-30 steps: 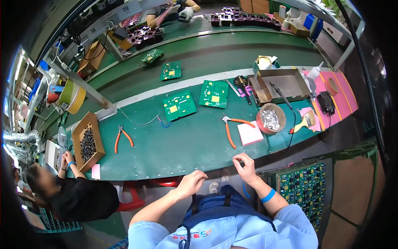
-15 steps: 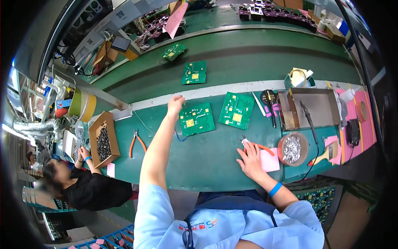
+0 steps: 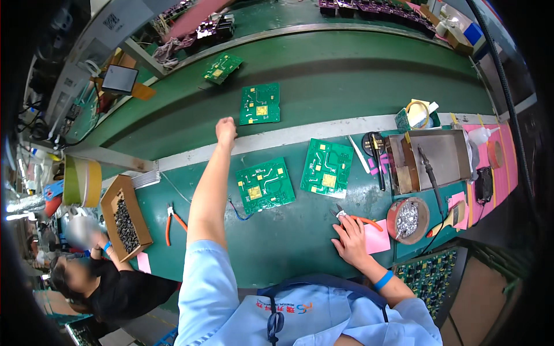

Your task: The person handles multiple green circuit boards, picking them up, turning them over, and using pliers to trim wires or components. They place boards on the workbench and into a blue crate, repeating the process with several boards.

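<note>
**While the right hand [image 3: 352,237] lies over a pair of orange-handled pliers [image 3: 366,220], the left hand [image 3: 226,130] is near a green circuit board [image 3: 259,104]**

The left arm extends straight forward across the green bench [image 3: 277,248], its hand above the pale strip [image 3: 311,131] along the far edge. The left fingers are curled together; whether anything lies within them cannot be told. The circuit board, flat on the green surface beyond the strip, is just to the right of this hand and apart from it. A tilted board [image 3: 223,68] lies farther back.

The right hand is palm down, fingers slightly apart across the pliers, whose metal tip points away from the person; whether the fingers clamp the handles cannot be told. Pink paper [image 3: 378,239] lies beside this hand, and to its right stands a round bowl [image 3: 393,220] of silvery bits.

Two more boards, a left one [image 3: 265,185] and a right one [image 3: 327,168], lie apart on the bench between the hands and the strip. At left, a second pair of pliers [image 3: 169,224] lies near a cardboard box [image 3: 134,202] of small black parts.
</note>
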`<state>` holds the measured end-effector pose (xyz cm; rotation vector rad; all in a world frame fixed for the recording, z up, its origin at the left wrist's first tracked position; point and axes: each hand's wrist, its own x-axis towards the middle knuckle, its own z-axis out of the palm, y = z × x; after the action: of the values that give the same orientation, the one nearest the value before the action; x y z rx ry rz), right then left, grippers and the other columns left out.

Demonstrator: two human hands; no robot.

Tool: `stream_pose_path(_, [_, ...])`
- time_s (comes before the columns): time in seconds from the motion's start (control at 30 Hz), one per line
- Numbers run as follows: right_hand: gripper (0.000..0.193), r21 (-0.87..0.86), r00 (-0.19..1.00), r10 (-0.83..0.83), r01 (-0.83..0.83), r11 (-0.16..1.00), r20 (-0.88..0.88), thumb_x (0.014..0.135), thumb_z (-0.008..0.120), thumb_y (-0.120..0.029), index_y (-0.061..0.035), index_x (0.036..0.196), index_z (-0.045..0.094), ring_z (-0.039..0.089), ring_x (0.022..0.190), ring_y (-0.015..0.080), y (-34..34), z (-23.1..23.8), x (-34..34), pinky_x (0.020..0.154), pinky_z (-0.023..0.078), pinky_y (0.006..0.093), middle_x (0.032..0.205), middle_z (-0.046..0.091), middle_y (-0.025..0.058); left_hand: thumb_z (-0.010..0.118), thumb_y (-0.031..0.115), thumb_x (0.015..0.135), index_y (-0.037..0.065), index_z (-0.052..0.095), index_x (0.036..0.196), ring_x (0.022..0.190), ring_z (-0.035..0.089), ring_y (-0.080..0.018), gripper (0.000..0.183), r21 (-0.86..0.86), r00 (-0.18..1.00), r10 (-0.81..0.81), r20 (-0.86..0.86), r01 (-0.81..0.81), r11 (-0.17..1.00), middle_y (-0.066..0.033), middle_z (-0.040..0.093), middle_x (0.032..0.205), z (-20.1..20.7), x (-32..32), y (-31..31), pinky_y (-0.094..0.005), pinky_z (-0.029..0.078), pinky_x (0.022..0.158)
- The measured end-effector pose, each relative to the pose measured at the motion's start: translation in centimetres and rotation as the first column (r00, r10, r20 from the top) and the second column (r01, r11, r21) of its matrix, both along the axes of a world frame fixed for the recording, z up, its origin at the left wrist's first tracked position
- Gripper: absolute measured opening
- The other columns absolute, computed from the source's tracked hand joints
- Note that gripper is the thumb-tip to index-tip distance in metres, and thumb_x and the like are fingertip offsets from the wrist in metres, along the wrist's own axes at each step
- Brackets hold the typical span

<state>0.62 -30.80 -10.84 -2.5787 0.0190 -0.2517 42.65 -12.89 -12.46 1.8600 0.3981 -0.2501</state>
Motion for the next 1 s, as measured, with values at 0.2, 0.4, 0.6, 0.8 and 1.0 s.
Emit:
stream_pose_path(0.2, [0.044,-0.121,0.998,-0.024,0.016,0.992,-0.064,0.061,0.064,-0.016,-0.0069,0.102,0.049,0.038,0.107,0.0301,0.1,0.1,0.0,0.090,0.025,0.0458,0.113,0.042,0.0144,0.054,0.018,0.076,-0.002,0.054,0.094,0.071,0.054,-0.0174,0.027,-0.054,0.996,0.038,0.079,-0.033,0.998,-0.0100,0.057,0.087,-0.4,7.5,0.1,-0.0286,0.044,0.058])
stream_pose_path(0.4, [0.037,-0.170,0.995,-0.039,0.022,0.985,-0.097,0.060,0.062,-0.015,-0.0078,0.094,0.052,0.039,0.106,0.0291,0.5,0.1,0.5,0.091,0.025,0.0454,0.111,0.044,0.0128,0.051,0.020,0.077,0.008,0.051,0.078,0.056,0.046,-0.0087,0.012,-0.174,0.995,0.036,0.089,-0.021,0.984,0.0017,0.049,0.067,-2.1,13.4,-1.3,-0.0269,0.040,0.050])
stream_pose_path(0.6, [0.034,-0.233,0.992,-0.037,0.008,0.972,-0.120,0.060,0.060,-0.017,-0.0086,0.093,0.053,0.041,0.104,0.0288,0.7,0.3,0.5,0.090,0.025,0.0455,0.110,0.045,0.0126,0.054,0.022,0.076,0.004,0.051,0.089,0.062,0.050,-0.0204,0.022,-0.324,0.989,0.107,-0.101,-0.135,0.936,-0.0058,0.051,0.076,-2.7,17.4,-3.2,-0.0423,0.045,0.065])
stream_pose_path(0.8, [0.035,-0.239,0.990,-0.041,0.007,0.971,-0.136,0.060,0.060,-0.017,-0.0086,0.093,0.053,0.040,0.105,0.0287,0.8,0.2,0.3,0.091,0.024,0.0450,0.111,0.044,0.0128,0.058,0.016,0.074,0.007,0.050,0.099,0.068,0.049,-0.0230,0.028,-0.361,0.986,0.062,-0.156,-0.116,0.925,-0.0063,0.051,0.086,-1.5,17.3,-4.4,-0.0464,0.043,0.070])
stream_pose_path(1.0, [0.035,-0.225,0.994,-0.036,0.012,0.974,-0.105,0.061,0.060,-0.017,-0.0086,0.094,0.052,0.039,0.106,0.0287,0.9,0.3,0.2,0.091,0.024,0.0450,0.111,0.044,0.0128,0.052,0.009,0.077,-0.005,0.047,0.091,0.060,0.054,-0.0208,0.020,-0.540,0.992,0.114,0.045,-0.072,0.839,-0.0097,0.051,0.075,-0.9,15.4,-3.0,-0.0327,0.049,0.048])
